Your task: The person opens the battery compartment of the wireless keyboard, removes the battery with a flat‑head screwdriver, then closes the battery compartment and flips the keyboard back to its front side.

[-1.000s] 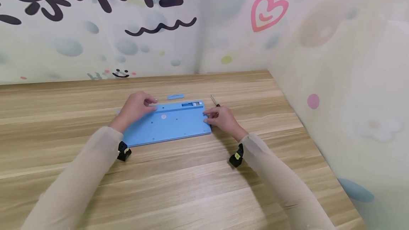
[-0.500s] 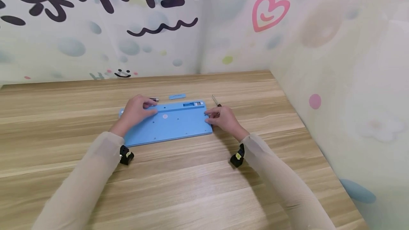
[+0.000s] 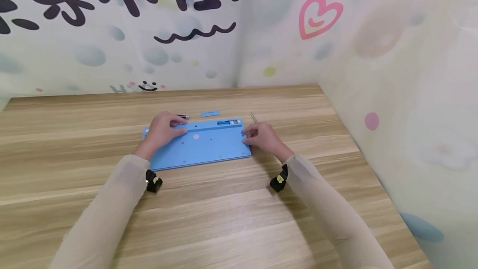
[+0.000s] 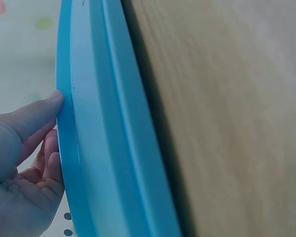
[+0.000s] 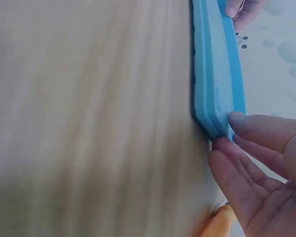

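A blue keyboard [image 3: 201, 146] lies face down on the table, its underside up. Its battery slot [image 3: 225, 122] at the far right corner is uncovered. My left hand [image 3: 163, 130] holds the far edge left of the middle, thumb on the underside and fingers curled over the rim. At the right end, my right hand [image 3: 264, 137] pinches the keyboard's side; in the right wrist view its thumb lies on top and fingertips curl beneath the corner. Behind the keyboard lies a small blue battery cover [image 3: 210, 113].
A screwdriver's metal shaft [image 3: 254, 117] shows behind the right hand, and an orange handle [image 5: 219, 222] shows below that hand in the right wrist view. A dark, silver-tipped stick [image 3: 183, 116] lies behind the left hand. A patterned wall [image 3: 239, 53] borders the wooden table [image 3: 224, 211].
The head view has turned slightly, shifting everything a little to the right in frame. The dark stick behind the left hand has come into sight. Both hands keep their places on the keyboard.
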The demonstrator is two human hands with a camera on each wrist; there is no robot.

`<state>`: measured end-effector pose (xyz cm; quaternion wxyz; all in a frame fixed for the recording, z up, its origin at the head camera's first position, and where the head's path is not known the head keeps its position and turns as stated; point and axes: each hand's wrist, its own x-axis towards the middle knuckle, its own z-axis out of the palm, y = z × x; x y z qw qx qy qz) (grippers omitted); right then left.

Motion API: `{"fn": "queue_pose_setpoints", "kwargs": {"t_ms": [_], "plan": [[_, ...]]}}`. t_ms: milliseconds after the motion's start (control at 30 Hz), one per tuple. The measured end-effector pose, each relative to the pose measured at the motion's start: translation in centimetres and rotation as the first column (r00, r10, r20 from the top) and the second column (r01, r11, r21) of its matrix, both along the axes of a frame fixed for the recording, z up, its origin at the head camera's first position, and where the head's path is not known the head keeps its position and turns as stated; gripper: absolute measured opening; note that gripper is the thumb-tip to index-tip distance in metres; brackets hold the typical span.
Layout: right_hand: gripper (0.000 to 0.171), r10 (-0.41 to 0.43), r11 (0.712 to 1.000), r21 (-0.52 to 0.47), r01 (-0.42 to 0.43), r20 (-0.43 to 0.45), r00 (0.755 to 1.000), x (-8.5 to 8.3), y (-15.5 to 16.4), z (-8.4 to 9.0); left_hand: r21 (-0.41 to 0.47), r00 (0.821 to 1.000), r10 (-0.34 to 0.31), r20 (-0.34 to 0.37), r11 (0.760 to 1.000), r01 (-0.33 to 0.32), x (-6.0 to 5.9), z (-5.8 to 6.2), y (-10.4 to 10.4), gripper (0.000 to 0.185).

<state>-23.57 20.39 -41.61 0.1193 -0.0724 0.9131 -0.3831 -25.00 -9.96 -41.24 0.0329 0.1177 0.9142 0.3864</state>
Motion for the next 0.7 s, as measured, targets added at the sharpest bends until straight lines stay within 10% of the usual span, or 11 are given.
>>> {"fn": "queue_pose_setpoints", "kwargs": {"t_ms": [700], "plan": [[0.027,0.083,0.994,0.069,-0.083,0.011,0.997,-6.4,-3.7,4.5,-0.006,1.000,0.018,-0.003,1.000,-0.018,-0.4,-0.4,-0.3,0.026]]}}
